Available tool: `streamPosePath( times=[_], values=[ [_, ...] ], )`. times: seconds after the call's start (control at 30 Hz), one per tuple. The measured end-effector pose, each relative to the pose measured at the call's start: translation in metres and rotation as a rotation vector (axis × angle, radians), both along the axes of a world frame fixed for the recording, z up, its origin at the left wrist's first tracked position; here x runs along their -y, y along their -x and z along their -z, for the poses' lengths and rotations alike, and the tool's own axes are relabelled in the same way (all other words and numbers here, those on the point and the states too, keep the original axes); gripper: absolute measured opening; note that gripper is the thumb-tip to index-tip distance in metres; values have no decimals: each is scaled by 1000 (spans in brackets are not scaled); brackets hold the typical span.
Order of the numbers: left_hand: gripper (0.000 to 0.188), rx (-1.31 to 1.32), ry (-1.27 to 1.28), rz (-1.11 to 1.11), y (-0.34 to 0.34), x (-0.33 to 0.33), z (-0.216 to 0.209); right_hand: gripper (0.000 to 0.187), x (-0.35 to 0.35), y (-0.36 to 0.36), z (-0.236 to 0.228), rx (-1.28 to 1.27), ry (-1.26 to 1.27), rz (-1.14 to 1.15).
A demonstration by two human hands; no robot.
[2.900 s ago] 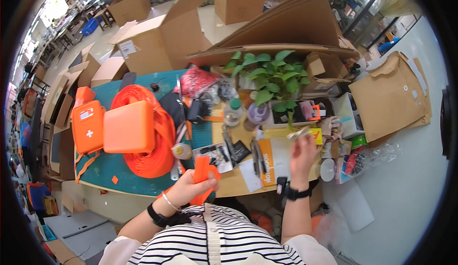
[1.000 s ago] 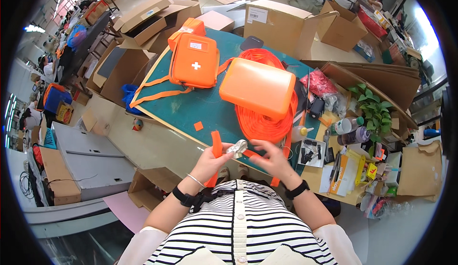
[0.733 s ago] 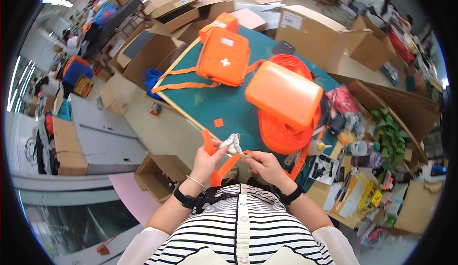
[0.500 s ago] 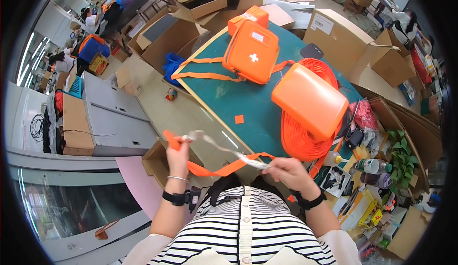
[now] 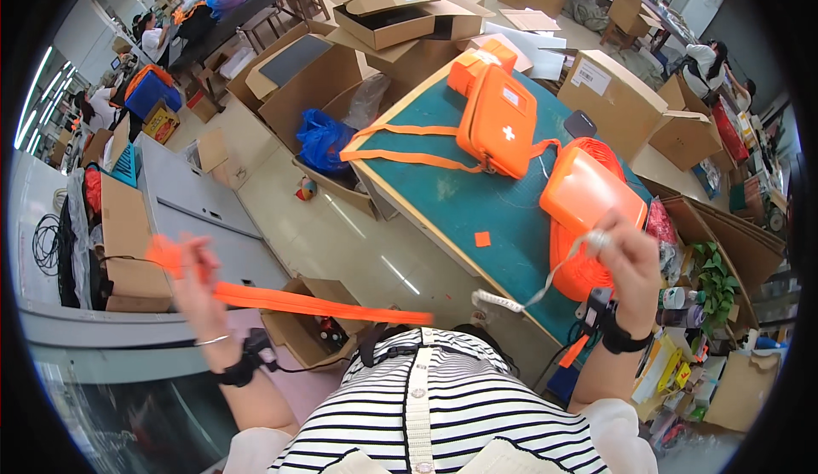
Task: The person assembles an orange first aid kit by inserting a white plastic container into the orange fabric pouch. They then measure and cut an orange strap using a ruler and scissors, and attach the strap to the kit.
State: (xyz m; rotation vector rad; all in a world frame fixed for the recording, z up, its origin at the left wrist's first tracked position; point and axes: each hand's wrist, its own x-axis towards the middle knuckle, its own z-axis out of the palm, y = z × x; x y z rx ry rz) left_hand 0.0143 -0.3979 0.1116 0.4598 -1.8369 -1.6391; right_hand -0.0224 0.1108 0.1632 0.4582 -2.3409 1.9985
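Orange webbing [image 5: 328, 304] is being gripped by the left fingers [image 5: 203, 263]. White measuring tape [image 5: 501, 302] is being pinched by the right fingers [image 5: 617, 231].

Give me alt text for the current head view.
A person holds an orange strap in the left hand and a dangling white tape in the right hand. On the green table ahead lie an orange case with a white cross and a coil of orange webbing under an orange box.
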Motion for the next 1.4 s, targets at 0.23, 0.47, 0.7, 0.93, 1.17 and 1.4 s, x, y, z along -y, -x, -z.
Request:
streamPosePath(
  times=[0.23,0.47,0.7,0.93,1.17,1.4],
  values=[
    [32,-539,-37,49,-10,77,-108,20,115,31,-27,-160,505,151],
    [53,46,-255,794,78,-60,-24,21,239,78,14,271,343,-224],
    [45,83,-582,779,141,-55,24,29,279,131,42,245,427,-209],
    [38,70,-781,782,200,-48,30,12,316,205,74,414,580,-246],
    [39,103,-815,738,242,-60,33,10,323,245,84,456,597,-244],
    [45,113,-831,774,280,-73,33,11,318,269,91,421,600,-178]
  ],
)
